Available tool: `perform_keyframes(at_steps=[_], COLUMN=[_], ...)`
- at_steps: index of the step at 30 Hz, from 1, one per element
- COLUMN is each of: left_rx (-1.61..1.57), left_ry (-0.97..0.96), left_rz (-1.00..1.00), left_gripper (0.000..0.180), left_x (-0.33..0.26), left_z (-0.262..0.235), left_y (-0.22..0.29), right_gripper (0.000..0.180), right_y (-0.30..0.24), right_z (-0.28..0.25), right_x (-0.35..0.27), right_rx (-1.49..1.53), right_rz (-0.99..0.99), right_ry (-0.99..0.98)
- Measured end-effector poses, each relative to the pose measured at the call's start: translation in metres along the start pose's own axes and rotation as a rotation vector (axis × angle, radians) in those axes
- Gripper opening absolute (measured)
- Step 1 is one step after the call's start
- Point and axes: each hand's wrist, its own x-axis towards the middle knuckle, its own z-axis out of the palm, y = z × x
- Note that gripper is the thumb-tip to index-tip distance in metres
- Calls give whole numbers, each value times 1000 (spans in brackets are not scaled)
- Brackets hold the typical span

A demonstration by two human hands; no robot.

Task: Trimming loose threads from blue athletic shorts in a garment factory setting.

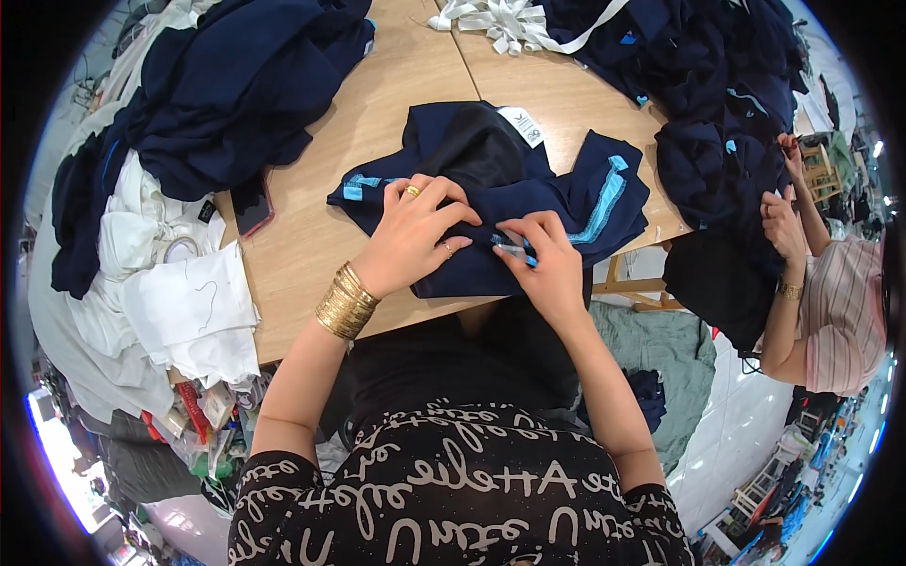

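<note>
A dark navy garment (528, 203) with light-blue trim and a white label lies bunched at the table's front edge. My left hand (420, 226), wearing rings and wide gold bangles, rests on its middle with curled fingers gripping the cloth. Close by on the right, my right hand (547, 264) is closed around small thread snips (514, 248) with blue parts. The snips' tip points left, against the cloth between my hands. My fingers partly hide the tool. A black lining shows inside the garment, beyond my left hand.
Navy clothes (241, 85) are heaped at the far left, beside a phone (251, 204) and white cloth (193, 302). More navy garments (689, 75) pile up far right. White strips (500, 21) lie at the back. A co-worker's hands (781, 222) handle dark cloth on the right.
</note>
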Motion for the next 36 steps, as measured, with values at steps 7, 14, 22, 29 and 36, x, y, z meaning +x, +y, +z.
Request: perform_keyframes(at_steps=[7, 14, 22, 29, 36], left_rx=[-36, -399, -528, -865, -834], left_ry=[-30, -139, -222, -276, -260], left_rz=[-25, -95, -159, -339, -288], left_gripper=[19, 17, 21, 21, 22], left_x=[3, 14, 16, 11, 12], left_z=[-8, -24, -25, -19, -16], left_y=[-2, 5, -14, -16, -21], right_gripper=[14, 10, 10, 12, 12], right_y=[-8, -18, -7, 0, -2], right_z=[-19, -53, -56, -39, -39], right_x=[10, 16, 18, 17, 19], right_rx=[195, 359, 419, 394, 395], right_rz=[86, 159, 230, 220, 248], right_ry=[-13, -36, -13, 26, 21])
